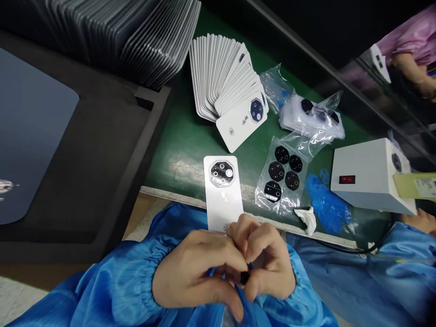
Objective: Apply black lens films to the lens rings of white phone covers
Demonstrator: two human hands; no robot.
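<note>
In front of my body, my left hand (199,268) and my right hand (269,259) meet, fingers curled together. A small black piece (244,277) shows between my left fingertips and my right thumb; its full shape is hidden. Just beyond the hands lies a white phone back cover (223,209), reaching over the table's front edge. Its black camera plate (222,173) faces up, and my knuckles overlap its near end. To the right, several black octagonal lens covers (276,171) lie on a clear plastic sheet (260,193).
A fanned stack of white back covers (207,77) rests on the green table (180,159). Dark panels stand in a black rack (132,109) at left. Bagged parts (306,118), a white switch box (361,168), blue film (329,204) and crumpled tissue (307,219) lie right. Co-workers' blue (405,250) and pink (408,36) sleeves show.
</note>
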